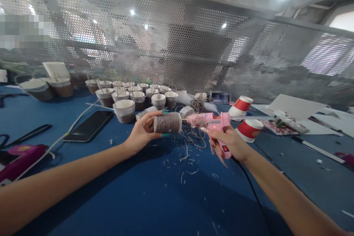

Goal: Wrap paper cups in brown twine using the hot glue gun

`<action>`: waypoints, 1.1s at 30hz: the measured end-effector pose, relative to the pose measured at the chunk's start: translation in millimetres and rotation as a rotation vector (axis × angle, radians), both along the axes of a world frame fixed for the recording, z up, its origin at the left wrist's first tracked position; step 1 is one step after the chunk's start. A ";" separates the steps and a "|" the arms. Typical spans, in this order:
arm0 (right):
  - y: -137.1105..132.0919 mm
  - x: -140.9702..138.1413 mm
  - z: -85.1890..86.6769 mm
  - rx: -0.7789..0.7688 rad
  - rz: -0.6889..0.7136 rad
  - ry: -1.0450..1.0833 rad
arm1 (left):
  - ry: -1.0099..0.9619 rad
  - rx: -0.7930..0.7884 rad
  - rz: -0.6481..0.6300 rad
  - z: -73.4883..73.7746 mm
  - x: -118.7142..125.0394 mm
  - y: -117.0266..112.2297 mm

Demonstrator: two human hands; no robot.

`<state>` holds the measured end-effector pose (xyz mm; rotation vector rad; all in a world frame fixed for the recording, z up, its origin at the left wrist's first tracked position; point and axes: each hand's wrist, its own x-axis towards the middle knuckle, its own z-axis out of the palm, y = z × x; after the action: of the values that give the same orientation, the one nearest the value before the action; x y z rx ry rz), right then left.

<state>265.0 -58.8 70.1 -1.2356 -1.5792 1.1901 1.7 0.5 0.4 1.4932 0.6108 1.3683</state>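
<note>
My left hand (142, 132) is closed around a small cup wrapped in grey-brown twine (167, 123), lying sideways with one end toward the right. In my right hand (225, 140) is a pink hot glue gun (212, 121), a clear glue stick (249, 118) poking from its back. The gun's nozzle points left and is at the cup's right end; whether it touches I cannot tell. A small light glows on the gun's body. Behind the nozzle lies a tangle of loose twine (197, 106), and twine scraps are strewn on the blue table (155, 191) below.
Several small handled pots (124, 110) stand at the back left, near a black phone (90, 127) and a white cable (77, 118). Red-and-white paper cups (249, 129) are right of the gun. Farther right lie white paper sheets (295, 107) and a utility knife (320, 149). Perforated metal mesh (188, 44) rises behind.
</note>
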 end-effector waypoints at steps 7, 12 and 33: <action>-0.6 4.7 -0.5 -0.013 0.065 -0.074 | -0.019 -0.027 0.015 0.6 0.1 -0.3; -1.2 4.9 0.1 -0.038 0.073 -0.113 | -0.011 -0.032 0.023 1.7 0.2 -0.9; 4.3 10.2 4.7 0.283 -0.264 -0.172 | 0.064 -0.120 0.093 3.2 1.2 -1.4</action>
<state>275.2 -54.5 74.8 -1.3346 -1.5850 0.6840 2.8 -1.0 3.6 1.4313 0.7981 1.3339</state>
